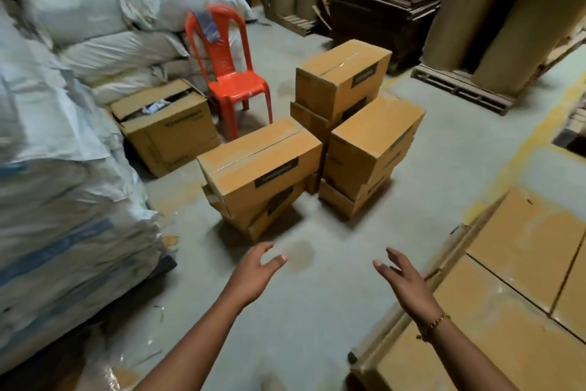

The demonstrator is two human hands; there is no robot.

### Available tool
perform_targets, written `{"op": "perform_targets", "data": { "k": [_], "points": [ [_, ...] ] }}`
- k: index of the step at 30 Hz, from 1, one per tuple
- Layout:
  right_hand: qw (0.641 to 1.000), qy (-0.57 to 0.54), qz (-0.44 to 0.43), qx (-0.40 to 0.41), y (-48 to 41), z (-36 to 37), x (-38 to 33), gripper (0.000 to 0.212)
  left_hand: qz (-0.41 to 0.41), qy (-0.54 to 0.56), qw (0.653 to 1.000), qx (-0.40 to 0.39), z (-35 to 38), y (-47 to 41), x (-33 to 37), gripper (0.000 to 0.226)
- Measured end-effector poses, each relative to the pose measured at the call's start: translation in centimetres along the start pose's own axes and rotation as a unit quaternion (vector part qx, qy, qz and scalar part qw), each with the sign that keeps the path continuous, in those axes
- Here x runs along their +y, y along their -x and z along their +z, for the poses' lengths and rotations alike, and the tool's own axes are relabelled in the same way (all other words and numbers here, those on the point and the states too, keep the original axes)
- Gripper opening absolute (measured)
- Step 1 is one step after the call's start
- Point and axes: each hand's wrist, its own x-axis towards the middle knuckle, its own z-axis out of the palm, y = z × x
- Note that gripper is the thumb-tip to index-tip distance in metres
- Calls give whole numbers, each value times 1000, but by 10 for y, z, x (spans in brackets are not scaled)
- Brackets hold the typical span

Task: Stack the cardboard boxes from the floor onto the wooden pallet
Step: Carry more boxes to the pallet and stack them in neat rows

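My left hand (pixel 253 273) and right hand (pixel 404 279) hover empty, fingers spread (nothing held). Just beyond, on the floor (pixel 317 302), the nearest stack's top box (pixel 260 165) waits; I'd grip its short ends low and lift level.

Grey concrete floor (pixel 317 311), yellow painted line (pixel 536 133) along the right. White woven sacks (pixel 79 41) piled high on the left, orange plastic chair (pixel 228 73) just beside them, tall brown paper rolls (pixel 459 10) at the back, dimly lit.
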Motion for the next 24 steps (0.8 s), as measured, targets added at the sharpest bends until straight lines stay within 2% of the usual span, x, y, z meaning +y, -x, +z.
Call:
{"op": "perform_targets", "data": {
  "k": [7,16,24],
  "points": [
    [999,-22,22,-40,-77,73,-59,61,-9,16,1000,14,-88,-96,1,61],
    [996,-35,47,-66,-214,136,-126,64,-33,-9,999,-1,-143,-230,11,58],
    [989,-21,97,-112,-307,210,-157,67,-36,-40,998,-25,-191,-349,14,53]
  ]
}}
